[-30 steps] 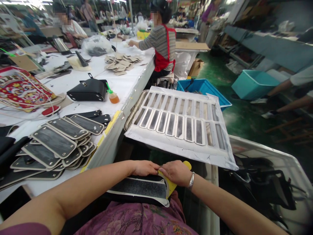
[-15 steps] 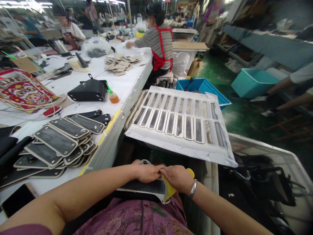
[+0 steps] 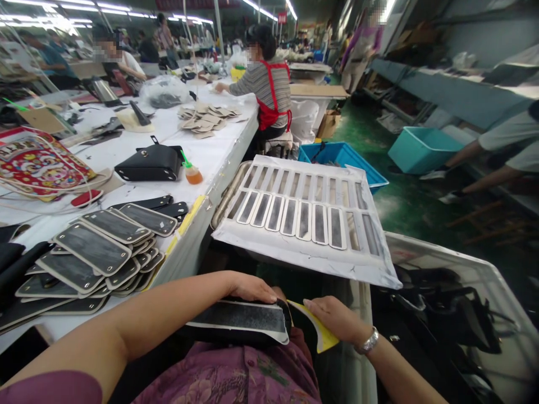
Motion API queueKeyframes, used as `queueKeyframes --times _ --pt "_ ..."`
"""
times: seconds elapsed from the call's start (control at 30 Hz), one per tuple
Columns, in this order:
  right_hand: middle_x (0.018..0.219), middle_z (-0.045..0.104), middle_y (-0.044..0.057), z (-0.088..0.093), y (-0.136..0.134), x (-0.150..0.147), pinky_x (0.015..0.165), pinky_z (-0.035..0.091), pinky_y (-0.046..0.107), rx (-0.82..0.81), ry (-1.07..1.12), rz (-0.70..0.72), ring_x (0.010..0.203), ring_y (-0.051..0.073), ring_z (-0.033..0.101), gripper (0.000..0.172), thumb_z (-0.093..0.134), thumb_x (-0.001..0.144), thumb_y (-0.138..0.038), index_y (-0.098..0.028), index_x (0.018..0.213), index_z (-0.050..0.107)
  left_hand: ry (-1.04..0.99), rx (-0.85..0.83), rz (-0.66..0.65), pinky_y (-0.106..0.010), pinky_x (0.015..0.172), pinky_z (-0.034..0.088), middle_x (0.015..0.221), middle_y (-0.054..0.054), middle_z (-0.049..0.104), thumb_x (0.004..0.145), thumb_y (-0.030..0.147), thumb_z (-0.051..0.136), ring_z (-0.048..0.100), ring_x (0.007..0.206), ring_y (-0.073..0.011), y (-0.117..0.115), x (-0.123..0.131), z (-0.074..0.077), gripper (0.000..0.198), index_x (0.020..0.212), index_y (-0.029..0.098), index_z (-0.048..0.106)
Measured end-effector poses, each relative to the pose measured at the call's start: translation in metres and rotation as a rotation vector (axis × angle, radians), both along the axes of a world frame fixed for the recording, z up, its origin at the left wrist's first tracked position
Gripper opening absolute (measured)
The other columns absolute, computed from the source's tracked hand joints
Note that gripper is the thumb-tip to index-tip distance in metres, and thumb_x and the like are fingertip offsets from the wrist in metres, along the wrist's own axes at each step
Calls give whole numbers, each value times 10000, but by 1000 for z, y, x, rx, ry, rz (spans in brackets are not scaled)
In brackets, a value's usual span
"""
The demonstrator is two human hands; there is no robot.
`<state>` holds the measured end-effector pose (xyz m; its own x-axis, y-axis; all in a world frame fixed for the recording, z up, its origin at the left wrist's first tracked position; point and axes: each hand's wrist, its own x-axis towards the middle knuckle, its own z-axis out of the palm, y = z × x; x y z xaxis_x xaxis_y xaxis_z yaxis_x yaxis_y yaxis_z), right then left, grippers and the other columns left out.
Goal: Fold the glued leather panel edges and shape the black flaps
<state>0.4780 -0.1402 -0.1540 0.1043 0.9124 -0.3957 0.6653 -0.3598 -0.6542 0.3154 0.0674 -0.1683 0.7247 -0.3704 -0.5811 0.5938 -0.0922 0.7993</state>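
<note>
On my lap lies a black, white-edged leather panel (image 3: 238,321). My left hand (image 3: 249,288) rests on its far edge with fingers curled over it. A yellow backing strip (image 3: 316,331) curls away from the panel's right end, and my right hand (image 3: 337,317) is closed on it. A white board (image 3: 309,253) carrying rows of narrow grey strips (image 3: 295,216) stands just beyond my hands. A fanned pile of grey panels (image 3: 90,252) lies on the white table (image 3: 213,151) to my left.
On the table are a black pouch (image 3: 149,163), a small orange bottle (image 3: 192,174) and a red patterned bag (image 3: 36,160). A person in a red apron (image 3: 267,84) sits farther along. Blue bins (image 3: 345,157) stand on the green floor. A white crate (image 3: 455,314) sits at my right.
My right hand has pulled away to the right, drawing the yellow strip off the panel's end. My left hand stays on the panel. The view has tilted up slightly.
</note>
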Motion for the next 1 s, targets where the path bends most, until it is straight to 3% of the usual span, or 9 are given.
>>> queueKeyframes --times 0.1,0.2,0.3,0.47,0.63,0.83,1.0 --pt "560 480 3 -17 -17 -8 483 302 236 3 151 -165 510 106 395 524 250 917 -531 -168 588 438 -38 115 -54 -344 918 398 1054 -21 626 780 585 520 551 1013 -229 -2 2 0 508 1131 226 605" --pt "576 458 -3 -24 -16 -15 504 298 238 80 183 -217 536 109 381 504 254 918 -523 -167 611 438 -4 128 -42 -332 896 413 1044 -27 633 810 560 493 566 981 -218 -3 4 5 493 1149 217 594" --pt "581 458 0 -17 -1 -15 520 283 245 146 139 -212 552 114 379 494 256 919 -509 -168 608 433 17 151 -57 -312 859 436 1010 -36 647 849 498 454 593 917 -200 -5 7 10 449 1145 192 596" --pt "563 474 2 -3 27 -4 532 261 260 204 124 -167 540 117 381 485 344 888 -518 -164 585 482 -59 432 -180 -302 864 427 1002 -21 648 810 385 517 580 940 -212 -11 18 23 362 1093 194 635" --pt "560 473 11 -2 44 -3 511 296 250 281 183 -311 530 120 410 535 277 899 -544 -159 609 510 -65 493 -167 -326 813 438 1015 -60 636 823 408 479 582 925 -244 -16 17 29 404 1130 182 612" --pt "451 306 -57 3 53 -24 390 187 210 367 883 -682 361 59 268 510 413 821 -618 -150 649 519 -134 483 -104 -276 761 443 955 -27 634 833 503 463 581 893 -216 -13 -2 33 448 1147 209 590" --pt "483 335 -55 -8 17 -23 382 153 182 246 961 -856 367 35 275 521 483 776 -636 -126 684 531 -244 300 -149 -278 866 417 1117 0 590 789 474 563 556 999 -203 -4 -10 35 548 1285 269 452"
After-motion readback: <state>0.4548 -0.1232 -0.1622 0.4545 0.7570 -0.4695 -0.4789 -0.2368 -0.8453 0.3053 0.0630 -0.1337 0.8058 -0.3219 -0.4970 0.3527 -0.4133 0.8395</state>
